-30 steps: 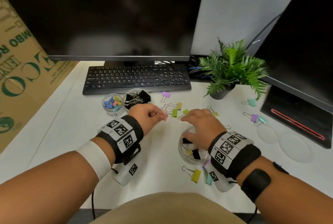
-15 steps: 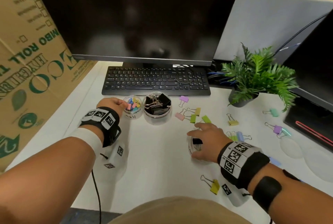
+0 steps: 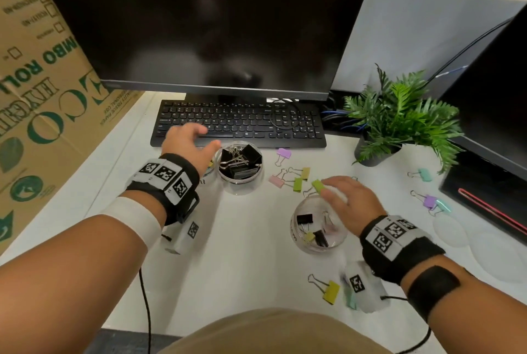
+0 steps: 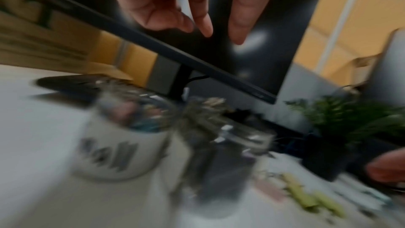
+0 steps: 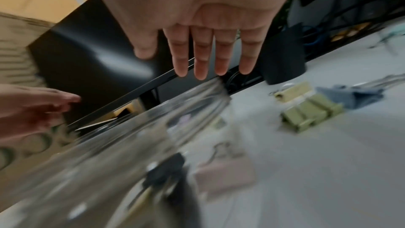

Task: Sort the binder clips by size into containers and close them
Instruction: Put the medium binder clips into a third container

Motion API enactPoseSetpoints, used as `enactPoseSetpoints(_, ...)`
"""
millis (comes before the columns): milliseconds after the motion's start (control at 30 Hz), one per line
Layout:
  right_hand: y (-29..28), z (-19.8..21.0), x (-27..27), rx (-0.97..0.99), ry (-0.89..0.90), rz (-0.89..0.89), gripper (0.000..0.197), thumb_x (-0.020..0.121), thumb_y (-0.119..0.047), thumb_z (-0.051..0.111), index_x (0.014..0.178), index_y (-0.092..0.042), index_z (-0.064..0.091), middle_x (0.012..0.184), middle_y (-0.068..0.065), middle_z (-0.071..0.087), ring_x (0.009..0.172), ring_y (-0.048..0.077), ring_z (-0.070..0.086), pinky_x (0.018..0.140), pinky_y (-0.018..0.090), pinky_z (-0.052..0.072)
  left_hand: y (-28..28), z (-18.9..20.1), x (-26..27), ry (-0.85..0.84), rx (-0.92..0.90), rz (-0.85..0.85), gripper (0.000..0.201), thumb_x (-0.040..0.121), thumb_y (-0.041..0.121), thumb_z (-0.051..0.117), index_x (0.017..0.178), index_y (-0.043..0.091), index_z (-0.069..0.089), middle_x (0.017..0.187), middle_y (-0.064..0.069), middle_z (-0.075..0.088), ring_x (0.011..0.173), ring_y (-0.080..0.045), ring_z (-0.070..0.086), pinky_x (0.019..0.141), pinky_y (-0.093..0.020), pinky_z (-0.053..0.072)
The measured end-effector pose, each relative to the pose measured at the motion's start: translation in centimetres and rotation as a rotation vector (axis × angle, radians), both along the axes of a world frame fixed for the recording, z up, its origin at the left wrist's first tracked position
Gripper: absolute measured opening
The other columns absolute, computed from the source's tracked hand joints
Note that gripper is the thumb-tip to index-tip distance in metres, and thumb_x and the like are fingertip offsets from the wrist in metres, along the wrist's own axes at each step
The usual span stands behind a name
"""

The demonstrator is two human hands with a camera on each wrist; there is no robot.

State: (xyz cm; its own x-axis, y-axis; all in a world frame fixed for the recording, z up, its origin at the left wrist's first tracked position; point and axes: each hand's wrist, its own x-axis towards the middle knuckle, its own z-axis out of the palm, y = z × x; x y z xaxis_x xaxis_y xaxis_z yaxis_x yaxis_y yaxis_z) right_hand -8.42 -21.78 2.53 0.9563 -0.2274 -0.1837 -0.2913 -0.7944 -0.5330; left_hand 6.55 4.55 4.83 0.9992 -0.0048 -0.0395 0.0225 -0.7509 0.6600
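Three clear round containers stand on the white desk (image 3: 242, 254). The small one (image 4: 129, 127) holds coloured clips and is mostly hidden under my left hand (image 3: 206, 137) in the head view. My left hand hovers above it, fingers relaxed and empty. Beside it is a container of black binder clips (image 3: 239, 165). The near container (image 3: 316, 228) holds black, yellow and pink clips. My right hand (image 3: 336, 191) hangs flat over its far rim, fingers (image 5: 201, 61) straight, holding nothing. Loose pink (image 3: 276, 181), green (image 3: 298, 185) and yellow (image 3: 305, 172) clips lie between the containers.
More loose clips: purple (image 3: 283, 152), yellow (image 3: 330, 292) near the front edge, teal (image 3: 425, 175) and purple (image 3: 429, 201) at the right. Two clear lids (image 3: 450, 229) lie at the right. Keyboard (image 3: 239, 122), monitor, potted plant (image 3: 399, 117) and cardboard box (image 3: 42, 82) ring the area.
My left hand carried a small pinkish clip from the loose pile to the small container and now hovers above it, empty. My right hand lifted off the near container.
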Motion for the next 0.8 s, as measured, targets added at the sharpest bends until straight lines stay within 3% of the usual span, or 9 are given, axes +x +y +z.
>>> enactPoseSetpoints(100, -3.1, -0.8, 0.3, -0.182, 0.057, -0.087, 0.030, 0.094, -0.025, 0.051, 0.122, -0.022, 0.062, 0.134, 0.002, 0.053, 0.126, 0.022, 0.043, 0.107, 0.030, 0.031, -3.4, 2.2, -2.1, -0.102, -0.037, -0.199, 0.026, 0.082, 0.031, 0.066, 0.107, 0.024, 0.061, 0.106, 0.003, 0.051, 0.092, -0.011, 0.052, 0.088, -0.026, 0.042)
enactPoseSetpoints(167, -4.8, -1.3, 0.4, -0.291, 0.213, -0.099, 0.033, 0.089, -0.022, 0.056, 0.121, -0.027, 0.061, 0.134, 0.001, 0.051, 0.126, 0.023, 0.041, 0.105, 0.032, 0.035, -5.8, 2.5, -3.8, -0.073, -0.007, -0.375, 0.019, 0.084, 0.027, 0.064, 0.104, 0.026, 0.062, 0.097, 0.007, 0.052, 0.080, -0.007, 0.051, 0.079, -0.022, 0.041)
enactPoseSetpoints(233, -5.7, -1.5, 0.2, -0.323, 0.357, -0.092, 0.038, 0.084, -0.026, 0.062, 0.121, -0.032, 0.060, 0.133, 0.000, 0.049, 0.124, 0.023, 0.043, 0.104, 0.033, 0.039, -7.6, 1.4, -5.0, 0.012, 0.076, -0.528, 0.017, 0.089, 0.025, 0.059, 0.105, 0.027, 0.062, 0.096, 0.010, 0.054, 0.079, -0.005, 0.051, 0.076, -0.020, 0.042)
enactPoseSetpoints(333, -5.8, -2.1, -0.4, -0.319, 0.463, -0.015, 0.043, 0.083, -0.032, 0.065, 0.126, -0.033, 0.057, 0.135, 0.002, 0.048, 0.122, 0.023, 0.049, 0.103, 0.031, 0.041, -8.9, -1.4, -5.9, 0.129, 0.193, -0.623, 0.024, 0.092, 0.015, 0.052, 0.112, 0.025, 0.062, 0.112, 0.006, 0.060, 0.092, -0.009, 0.056, 0.084, -0.020, 0.045)
enactPoseSetpoints(467, -5.6, -3.4, -1.2, -0.395, 0.472, 0.057, 0.041, 0.088, -0.029, 0.058, 0.128, -0.033, 0.055, 0.133, 0.004, 0.047, 0.122, 0.025, 0.047, 0.101, 0.031, 0.043, -10.0, -4.4, -6.1, 0.244, 0.343, -0.720, 0.040, 0.092, 0.008, 0.047, 0.129, 0.022, 0.053, 0.136, 0.000, 0.047, 0.120, -0.017, 0.051, 0.104, -0.024, 0.039)
enactPoseSetpoints(667, -5.7, -4.3, -2.0, -0.414, 0.424, 0.124, 0.035, 0.090, -0.020, 0.053, 0.124, -0.024, 0.058, 0.126, 0.005, 0.051, 0.116, 0.025, 0.049, 0.093, 0.033, 0.048, -11.4, -6.4, -5.6, 0.131, 0.357, -0.636, 0.046, 0.086, 0.012, 0.055, 0.130, 0.025, 0.051, 0.125, -0.006, 0.042, 0.122, -0.025, 0.039, 0.103, -0.031, 0.037)
enactPoseSetpoints(800, -5.8, -4.7, -2.3, -0.414, 0.379, 0.131, 0.034, 0.090, -0.020, 0.052, 0.124, -0.022, 0.058, 0.126, 0.003, 0.051, 0.117, 0.025, 0.047, 0.089, 0.030, 0.049, -12.7, -6.6, -5.5, 0.127, 0.413, -0.642, 0.057, 0.085, 0.014, 0.057, 0.138, 0.025, 0.041, 0.140, -0.005, 0.030, 0.131, -0.028, 0.026, 0.108, -0.035, 0.030)
